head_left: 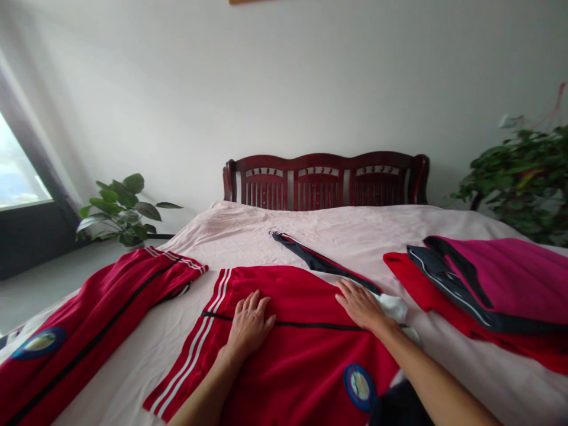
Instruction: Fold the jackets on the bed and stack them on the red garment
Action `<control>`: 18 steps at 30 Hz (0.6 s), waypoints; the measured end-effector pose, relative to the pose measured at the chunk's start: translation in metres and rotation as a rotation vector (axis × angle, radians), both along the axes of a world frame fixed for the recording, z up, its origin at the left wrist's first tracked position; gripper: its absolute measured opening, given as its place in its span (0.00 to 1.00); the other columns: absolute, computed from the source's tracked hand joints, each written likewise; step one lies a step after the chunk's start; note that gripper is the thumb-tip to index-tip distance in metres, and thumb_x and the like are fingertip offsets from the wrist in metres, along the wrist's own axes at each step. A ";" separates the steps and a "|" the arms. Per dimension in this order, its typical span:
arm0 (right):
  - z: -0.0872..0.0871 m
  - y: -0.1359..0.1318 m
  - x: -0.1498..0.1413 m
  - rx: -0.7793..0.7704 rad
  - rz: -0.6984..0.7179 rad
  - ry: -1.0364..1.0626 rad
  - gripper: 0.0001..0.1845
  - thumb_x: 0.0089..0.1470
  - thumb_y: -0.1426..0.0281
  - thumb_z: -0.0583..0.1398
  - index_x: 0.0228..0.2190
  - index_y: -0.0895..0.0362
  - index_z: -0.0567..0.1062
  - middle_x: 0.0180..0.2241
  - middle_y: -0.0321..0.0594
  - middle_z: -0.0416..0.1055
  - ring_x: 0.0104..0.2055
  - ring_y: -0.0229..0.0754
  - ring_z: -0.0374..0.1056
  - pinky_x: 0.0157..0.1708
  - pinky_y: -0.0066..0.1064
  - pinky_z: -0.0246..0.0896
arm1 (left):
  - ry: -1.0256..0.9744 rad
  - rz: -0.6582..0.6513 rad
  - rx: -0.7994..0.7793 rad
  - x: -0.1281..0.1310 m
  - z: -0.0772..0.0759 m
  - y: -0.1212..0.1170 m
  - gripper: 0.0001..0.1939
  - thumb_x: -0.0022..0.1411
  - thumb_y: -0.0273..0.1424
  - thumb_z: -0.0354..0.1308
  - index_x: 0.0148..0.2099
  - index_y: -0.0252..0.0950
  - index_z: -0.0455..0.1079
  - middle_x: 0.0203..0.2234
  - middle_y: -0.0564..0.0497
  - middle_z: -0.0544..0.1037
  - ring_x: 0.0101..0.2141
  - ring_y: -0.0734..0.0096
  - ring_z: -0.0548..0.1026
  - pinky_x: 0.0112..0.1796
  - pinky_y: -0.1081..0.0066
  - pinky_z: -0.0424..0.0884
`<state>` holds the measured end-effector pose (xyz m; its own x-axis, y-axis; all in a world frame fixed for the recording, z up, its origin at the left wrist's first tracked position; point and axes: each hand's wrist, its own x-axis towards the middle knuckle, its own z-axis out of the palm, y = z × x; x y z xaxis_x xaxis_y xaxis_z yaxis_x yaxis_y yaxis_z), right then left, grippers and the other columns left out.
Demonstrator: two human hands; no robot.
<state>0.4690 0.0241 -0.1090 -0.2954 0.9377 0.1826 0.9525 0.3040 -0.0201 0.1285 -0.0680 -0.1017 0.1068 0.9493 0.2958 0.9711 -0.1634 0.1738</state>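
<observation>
A red zip-up jacket [306, 361] lies spread on the bed, its white-striped hem on the left and a round blue badge [359, 387] near the lower right. Flat on the jacket, just by its black zip line, rests my left hand [251, 322], fingers a little apart. My right hand [361, 303] lies open on the jacket's upper right part, beside a white patch of cloth [393, 307]. A dark sleeve [319, 258] with red and white stripes stretches out beyond the jacket. The jacket's right end is partly hidden by my right forearm.
Another red jacket [95, 319] with a badge lies at the left edge of the bed. A stack of folded clothes [510, 284], magenta, dark and red, sits at the right. Behind the pale pink sheet [239, 236] rises a wooden headboard [319, 180]. Leafy plants [119, 207] flank the bed.
</observation>
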 end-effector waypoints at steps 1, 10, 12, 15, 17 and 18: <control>0.002 -0.002 -0.002 0.012 -0.001 -0.003 0.29 0.65 0.61 0.47 0.63 0.58 0.62 0.67 0.51 0.55 0.69 0.51 0.51 0.66 0.47 0.46 | 0.005 0.002 -0.007 0.000 0.000 0.000 0.25 0.67 0.43 0.52 0.63 0.42 0.66 0.66 0.40 0.63 0.65 0.50 0.60 0.63 0.49 0.55; 0.022 -0.024 -0.001 -0.120 0.039 0.168 0.29 0.59 0.69 0.52 0.59 0.70 0.67 0.64 0.62 0.59 0.67 0.55 0.55 0.67 0.47 0.46 | 0.093 -0.114 -0.161 -0.006 0.011 -0.018 0.31 0.69 0.44 0.48 0.71 0.43 0.55 0.70 0.38 0.54 0.69 0.50 0.51 0.65 0.49 0.49; 0.028 -0.036 0.007 -0.150 0.044 0.193 0.29 0.57 0.70 0.53 0.58 0.69 0.69 0.62 0.60 0.64 0.64 0.54 0.61 0.64 0.44 0.52 | 0.103 -0.162 -0.202 -0.017 0.013 -0.029 0.32 0.69 0.44 0.50 0.71 0.44 0.53 0.70 0.39 0.53 0.69 0.49 0.50 0.65 0.49 0.50; 0.041 -0.071 0.025 -0.178 0.021 0.334 0.28 0.57 0.68 0.52 0.57 0.61 0.71 0.59 0.52 0.69 0.61 0.49 0.66 0.62 0.40 0.58 | 0.109 -0.202 -0.244 -0.037 0.012 -0.049 0.32 0.68 0.44 0.50 0.71 0.45 0.53 0.70 0.40 0.53 0.69 0.50 0.51 0.64 0.50 0.53; 0.049 -0.106 0.042 -0.205 -0.019 0.509 0.28 0.58 0.64 0.51 0.57 0.59 0.71 0.58 0.51 0.70 0.61 0.50 0.65 0.62 0.41 0.58 | 0.110 -0.202 -0.226 -0.049 0.008 -0.062 0.30 0.70 0.44 0.47 0.71 0.44 0.55 0.70 0.42 0.54 0.68 0.53 0.52 0.64 0.53 0.54; 0.052 -0.125 0.052 -0.225 -0.041 0.590 0.29 0.58 0.61 0.52 0.57 0.59 0.71 0.59 0.51 0.69 0.62 0.51 0.64 0.62 0.42 0.57 | 0.110 -0.195 -0.196 -0.054 0.006 -0.068 0.29 0.70 0.43 0.46 0.70 0.44 0.56 0.70 0.42 0.54 0.68 0.54 0.52 0.65 0.54 0.54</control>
